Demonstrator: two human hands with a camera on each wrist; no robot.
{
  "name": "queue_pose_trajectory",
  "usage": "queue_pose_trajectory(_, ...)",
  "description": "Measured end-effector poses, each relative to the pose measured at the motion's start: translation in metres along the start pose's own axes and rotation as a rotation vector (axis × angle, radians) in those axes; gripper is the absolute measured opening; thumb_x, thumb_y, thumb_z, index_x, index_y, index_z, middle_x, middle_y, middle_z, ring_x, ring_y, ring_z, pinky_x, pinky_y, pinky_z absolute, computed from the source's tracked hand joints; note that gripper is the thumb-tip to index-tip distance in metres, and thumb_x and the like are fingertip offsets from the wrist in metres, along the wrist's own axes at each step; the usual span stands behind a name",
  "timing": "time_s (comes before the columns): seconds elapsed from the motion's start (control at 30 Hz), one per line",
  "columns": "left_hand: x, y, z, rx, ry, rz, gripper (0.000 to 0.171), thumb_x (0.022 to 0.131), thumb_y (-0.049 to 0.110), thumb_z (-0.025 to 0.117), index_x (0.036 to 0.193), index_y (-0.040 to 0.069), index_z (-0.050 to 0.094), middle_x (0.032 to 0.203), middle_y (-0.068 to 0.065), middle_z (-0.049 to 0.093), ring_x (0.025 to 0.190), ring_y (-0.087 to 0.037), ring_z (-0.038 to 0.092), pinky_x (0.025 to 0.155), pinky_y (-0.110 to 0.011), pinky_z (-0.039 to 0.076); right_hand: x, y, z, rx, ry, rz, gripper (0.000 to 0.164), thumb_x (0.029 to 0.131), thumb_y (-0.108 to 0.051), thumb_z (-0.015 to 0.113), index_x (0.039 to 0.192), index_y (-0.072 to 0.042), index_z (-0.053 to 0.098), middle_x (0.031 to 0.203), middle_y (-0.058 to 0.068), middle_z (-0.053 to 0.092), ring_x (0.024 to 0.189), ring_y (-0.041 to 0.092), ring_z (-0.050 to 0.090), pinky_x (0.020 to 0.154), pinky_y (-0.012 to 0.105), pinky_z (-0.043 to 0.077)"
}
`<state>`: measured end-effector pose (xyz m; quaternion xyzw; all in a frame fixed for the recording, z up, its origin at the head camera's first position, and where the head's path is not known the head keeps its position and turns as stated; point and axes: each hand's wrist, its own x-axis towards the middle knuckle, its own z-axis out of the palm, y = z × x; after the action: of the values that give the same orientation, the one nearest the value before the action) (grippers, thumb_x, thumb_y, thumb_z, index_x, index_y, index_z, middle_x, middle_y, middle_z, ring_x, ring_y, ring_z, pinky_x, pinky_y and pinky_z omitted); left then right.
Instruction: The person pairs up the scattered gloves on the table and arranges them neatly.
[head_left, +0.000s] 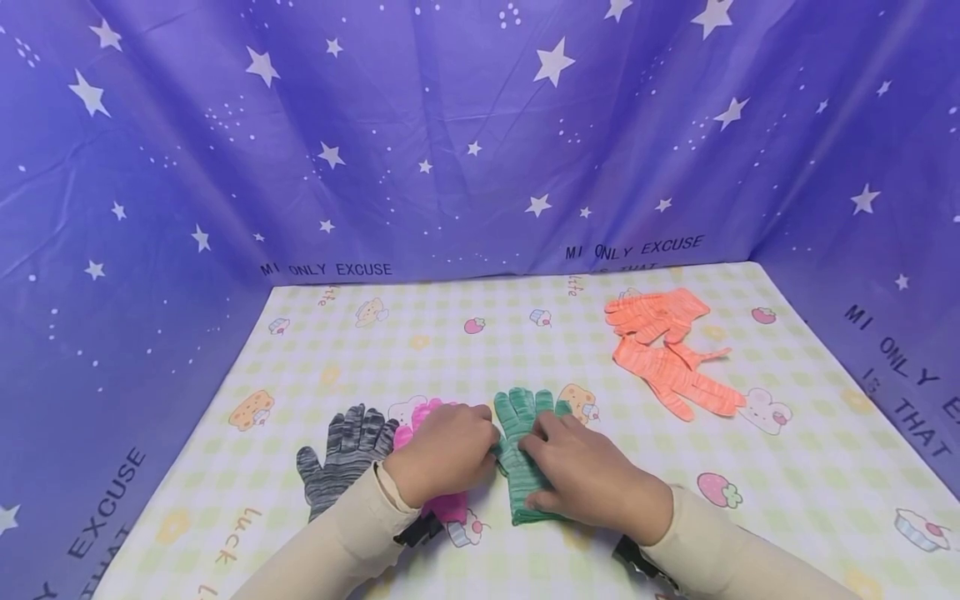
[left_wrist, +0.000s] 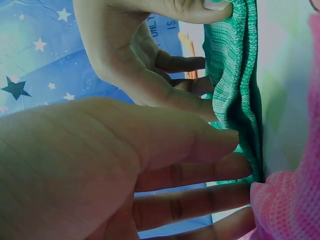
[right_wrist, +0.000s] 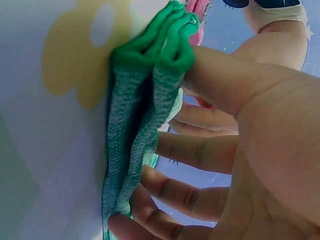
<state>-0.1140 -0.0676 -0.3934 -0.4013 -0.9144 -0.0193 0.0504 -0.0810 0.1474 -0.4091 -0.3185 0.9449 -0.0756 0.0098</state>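
Note:
A green knit glove pair [head_left: 517,454], one glove stacked on the other, lies fingers-away at the table's front middle. My left hand [head_left: 448,446] pinches at its left edge, thumb and index close together there in the left wrist view. On top and along the right side, my right hand [head_left: 588,475] rests with fairly straight fingers; its thumb [right_wrist: 215,75] touches the dark green cuff [right_wrist: 172,55]. Two layers show at that cuff in the right wrist view. Partly hidden under my left hand and wrist is a pink glove [head_left: 447,506], beside a grey-black striped glove [head_left: 345,454].
Two orange gloves [head_left: 660,312] lie at the back right, one spread askew in front of the other. A checked cloth with printed cakes and strawberries covers the table [head_left: 420,367]. Purple star-patterned curtains [head_left: 450,125] hang behind and along both sides.

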Motion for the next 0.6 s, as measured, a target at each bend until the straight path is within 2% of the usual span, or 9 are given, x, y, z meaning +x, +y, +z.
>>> queue_pose_trajectory(0.23,0.001,-0.002,0.000,-0.029,-0.019,0.007,0.015,0.084,0.020,0.076,0.071,0.019,0.067,0.072,0.006,0.055,0.057,-0.011,0.045,0.054,-0.030,0.043,-0.002,0.001,-0.004,0.012,0.003,-0.021,0.061,0.079,-0.053,0.085,0.124,-0.014,0.070,0.111,-0.001,0.056,0.091,0.014,0.052,0.071,0.032,0.049)
queue_pose_trajectory(0.4,0.005,-0.004,-0.001,-0.030,-0.043,0.009,0.016,0.087,0.025,0.075,0.073,0.020,0.068,0.072,0.007,0.052,0.059,-0.010,0.045,0.056,-0.030,0.043,-0.002,0.005,-0.006,0.028,0.037,-0.050,0.048,0.082,-0.049,0.084,0.116,-0.017,0.072,0.104,-0.006,0.055,0.087,0.010,0.050,0.068,0.029,0.048)
queue_pose_trajectory(0.6,0.016,-0.004,-0.006,0.011,-0.008,0.019,0.015,0.089,0.030,0.075,0.077,0.021,0.072,0.076,0.007,0.056,0.061,-0.009,0.048,0.060,-0.032,0.047,-0.003,0.018,-0.013,0.036,0.100,-0.022,0.030,0.085,-0.041,0.082,0.105,-0.020,0.075,0.097,-0.009,0.058,0.083,0.008,0.055,0.067,0.030,0.051)
